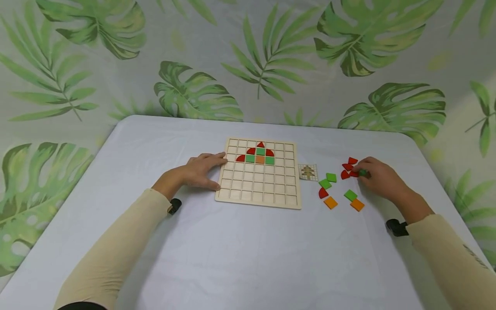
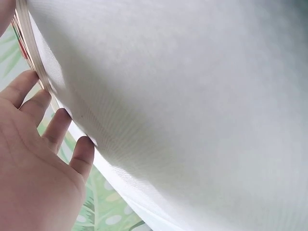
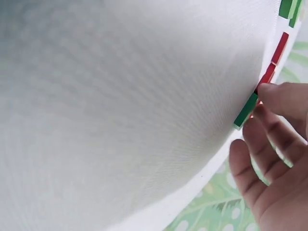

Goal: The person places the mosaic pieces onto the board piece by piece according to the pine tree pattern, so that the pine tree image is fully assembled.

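Note:
My left hand (image 1: 199,170) lies spread at the left edge of a wooden grid board (image 1: 252,185), its fingertips and thumb touching that edge. Set in the board's upper cells are a red triangle (image 1: 261,145), red quarter-round tiles (image 1: 269,153), green squares (image 1: 260,151) and an orange square (image 1: 260,159). Right of the board, my right hand (image 1: 377,178) pinches a red tile (image 1: 353,174) between thumb and forefinger, low at a cluster of red tiles (image 1: 352,161). A green tile (image 3: 246,110) lies right by these fingertips, partly hidden by the hand in the head view.
A small pattern card (image 1: 308,172) with a tree picture lies against the board's right side. Between card and right hand are loose green squares (image 1: 331,177), a red quarter-round (image 1: 323,193) and orange squares (image 1: 330,203). A white cloth (image 1: 248,249) covers the table.

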